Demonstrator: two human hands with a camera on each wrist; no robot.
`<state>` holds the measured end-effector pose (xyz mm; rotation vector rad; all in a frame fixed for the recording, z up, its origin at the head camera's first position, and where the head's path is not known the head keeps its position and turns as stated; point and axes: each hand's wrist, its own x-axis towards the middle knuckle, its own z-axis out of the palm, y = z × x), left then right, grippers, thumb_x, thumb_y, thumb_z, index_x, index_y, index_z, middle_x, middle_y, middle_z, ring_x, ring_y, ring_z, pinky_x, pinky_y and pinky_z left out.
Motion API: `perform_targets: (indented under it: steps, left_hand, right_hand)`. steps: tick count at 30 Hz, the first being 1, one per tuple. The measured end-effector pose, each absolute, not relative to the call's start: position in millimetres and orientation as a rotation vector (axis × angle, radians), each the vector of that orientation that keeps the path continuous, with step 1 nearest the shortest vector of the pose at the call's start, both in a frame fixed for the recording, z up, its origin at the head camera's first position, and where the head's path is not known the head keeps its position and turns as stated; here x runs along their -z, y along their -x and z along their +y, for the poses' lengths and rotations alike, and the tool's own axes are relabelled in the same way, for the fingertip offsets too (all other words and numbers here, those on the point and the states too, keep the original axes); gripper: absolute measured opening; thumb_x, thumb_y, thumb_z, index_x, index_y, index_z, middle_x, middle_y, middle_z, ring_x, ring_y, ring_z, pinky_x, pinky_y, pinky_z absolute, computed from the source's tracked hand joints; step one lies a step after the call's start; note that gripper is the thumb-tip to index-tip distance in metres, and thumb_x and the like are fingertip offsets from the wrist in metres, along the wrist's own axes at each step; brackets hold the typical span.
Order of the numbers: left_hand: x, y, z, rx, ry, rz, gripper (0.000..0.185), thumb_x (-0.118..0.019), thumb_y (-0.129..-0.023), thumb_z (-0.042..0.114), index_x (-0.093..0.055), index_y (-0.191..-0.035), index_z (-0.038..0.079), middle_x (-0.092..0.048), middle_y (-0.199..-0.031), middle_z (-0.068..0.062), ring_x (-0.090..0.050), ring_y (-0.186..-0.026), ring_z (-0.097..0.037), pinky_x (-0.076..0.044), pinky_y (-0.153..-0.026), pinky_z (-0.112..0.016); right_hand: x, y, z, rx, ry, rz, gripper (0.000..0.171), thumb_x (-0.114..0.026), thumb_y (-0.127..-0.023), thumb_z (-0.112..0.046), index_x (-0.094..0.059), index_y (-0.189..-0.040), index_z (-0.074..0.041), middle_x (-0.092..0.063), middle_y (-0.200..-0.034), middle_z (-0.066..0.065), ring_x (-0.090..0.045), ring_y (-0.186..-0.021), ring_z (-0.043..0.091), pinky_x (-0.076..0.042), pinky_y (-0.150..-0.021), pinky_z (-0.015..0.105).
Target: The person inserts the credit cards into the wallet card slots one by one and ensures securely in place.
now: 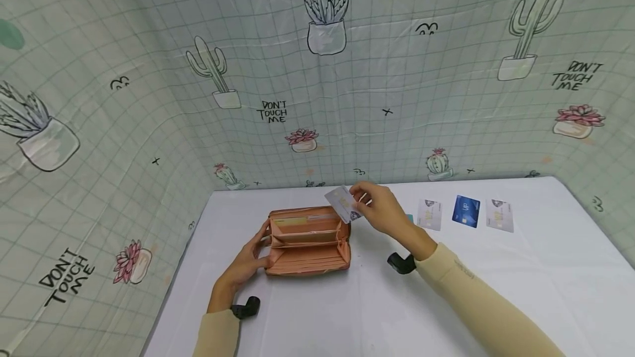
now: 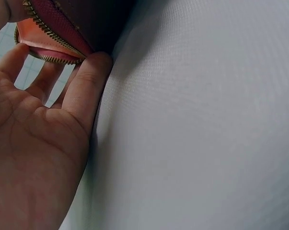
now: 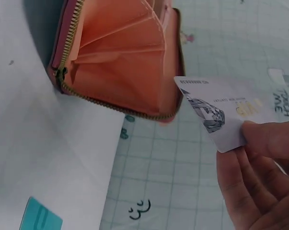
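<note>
An orange-lined zip-around wallet (image 1: 308,252) stands spread wide on the table, its pleated compartments facing up. My left hand (image 1: 246,260) grips its left side; in the left wrist view, fingers lie along the brass zipper (image 2: 53,36) edge. Between thumb and fingertips my right hand (image 1: 381,208) pinches a white VIP card (image 3: 218,108) by one end. This card overlaps the wallet's back right corner in the head view, while the right wrist view has its free corner beside the wallet's zipped edge. Yellowish card edges (image 1: 290,221) show in the wallet's back slot.
Right of my right hand lie a white card (image 1: 429,215), a blue card (image 1: 466,211) and another white card (image 1: 500,215) in a row. A teal card (image 3: 41,215) lies partly behind my right wrist in the head view. Patterned cloth (image 1: 367,87) hangs behind the table.
</note>
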<state>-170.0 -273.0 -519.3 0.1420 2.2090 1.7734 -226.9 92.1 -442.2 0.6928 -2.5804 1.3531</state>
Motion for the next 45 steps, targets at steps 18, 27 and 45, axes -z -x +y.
perform_targets:
  steps: [18, 27, 45]
  left_hand:
    - [519, 174, -273, -1.767, -0.21, 2.205, 0.109, -0.076, -0.085, -0.002, -0.015, -0.172, 0.022, -0.03, -0.164, -0.022, -0.026, -0.154, -0.04, -0.008, -0.126, -0.061]
    - [518, 169, -277, -1.743, -0.196, 2.221, 0.11, -0.076, -0.083, -0.002, -0.014, -0.172, 0.019, -0.033, -0.162, -0.022, -0.028, -0.152, -0.04, -0.013, -0.125, -0.062]
    - [520, 171, -276, -1.76, -0.212, 2.224, 0.108, -0.076, -0.086, -0.001, -0.014, -0.172, 0.02, -0.033, -0.162, -0.022, -0.029, -0.152, -0.04, -0.016, -0.123, -0.061]
  right_hand:
    - [457, 245, 57, -1.1, -0.813, -2.609, 0.021, -0.072, -0.098, 0.0, -0.073, -0.119, -0.003, -0.076, -0.108, 0.012, -0.072, -0.084, 0.023, -0.057, -0.069, 0.036]
    - [463, 247, 54, -0.94, -0.921, -2.59, 0.021, -0.072, -0.096, 0.004, -0.075, -0.115, -0.005, -0.076, -0.109, 0.01, -0.073, -0.092, 0.025, -0.06, -0.076, 0.041]
    - [458, 254, 40, -0.576, -1.127, -2.63, 0.024, -0.074, -0.093, 0.009, -0.081, -0.109, -0.008, -0.067, -0.097, 0.004, -0.072, -0.084, 0.017, -0.059, -0.069, 0.03]
